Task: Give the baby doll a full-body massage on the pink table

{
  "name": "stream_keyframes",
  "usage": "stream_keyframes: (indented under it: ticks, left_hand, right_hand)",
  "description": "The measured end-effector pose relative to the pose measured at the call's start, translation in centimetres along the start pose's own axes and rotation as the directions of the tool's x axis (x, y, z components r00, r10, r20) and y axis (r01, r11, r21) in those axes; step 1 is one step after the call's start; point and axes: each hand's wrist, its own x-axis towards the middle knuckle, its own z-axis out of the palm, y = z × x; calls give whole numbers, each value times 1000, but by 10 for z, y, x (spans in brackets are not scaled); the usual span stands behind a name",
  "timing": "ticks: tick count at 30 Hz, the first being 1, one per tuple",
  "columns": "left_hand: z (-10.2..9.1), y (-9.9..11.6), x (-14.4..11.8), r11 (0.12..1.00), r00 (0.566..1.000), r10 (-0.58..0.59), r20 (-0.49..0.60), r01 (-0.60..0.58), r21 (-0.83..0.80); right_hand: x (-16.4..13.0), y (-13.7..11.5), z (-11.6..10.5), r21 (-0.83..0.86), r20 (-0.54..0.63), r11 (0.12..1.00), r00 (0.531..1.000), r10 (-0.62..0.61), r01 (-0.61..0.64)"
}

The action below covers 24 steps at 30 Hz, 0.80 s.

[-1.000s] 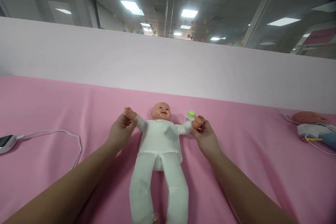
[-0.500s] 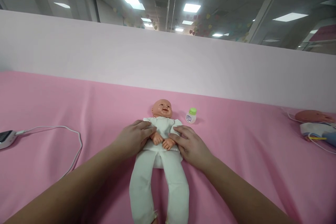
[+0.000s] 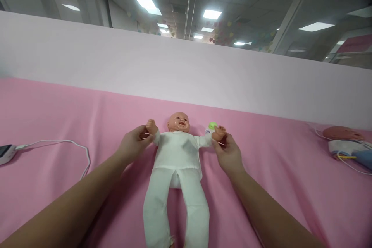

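Note:
A baby doll (image 3: 177,151) in white clothes lies on its back, head away from me. Its arms are spread out to both sides, the hands raised. My left hand (image 3: 135,141) is closed, thumb and fingers pinching the doll's arm (image 3: 151,127) at the wrist on the left. On the other side, my right hand (image 3: 230,153) grips the doll's other arm (image 3: 217,135) near the wrist. Just behind that arm stands a small bottle with a green cap (image 3: 212,125), partly hidden by the doll's hand.
Pink cloth (image 3: 116,201) covers the surface, with a white wall (image 3: 174,69) behind it. At left lies a white device (image 3: 8,154) with a white cable (image 3: 69,140). Far right, a second doll (image 3: 343,133) lies with tubing and blue-and-white cloth.
Both doll arms have gone from folded over its belly to stretched out sideways. My hands have moved apart and upward with them, now holding the wrists.

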Motion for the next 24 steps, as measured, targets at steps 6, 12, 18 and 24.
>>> stream_keyframes:
  ticks: [6, 12, 18, 24]
  left_hand:
    - [-9, -26, 23, 771, 904, -423, 58, 393, -501]
    - [-9, -35, 30, 703, 864, -488, 127, 475, -530]
    - [-9, -37, 28, 715, 870, -467, 159, 478, -511]
    - [-3, -14, 11, 942, 976, -218, -20, 205, -266]
  right_hand:
    - [19, 20, -11, 363, -23, 877, 938, 345, -313]
    - [26, 38, -9, 369, 26, 797, 863, 504, -477]
    - [27, 42, -12, 332, 50, 819, 876, 479, -467]
    - [13, 11, -10, 307, 22, 914, 962, 271, -264]
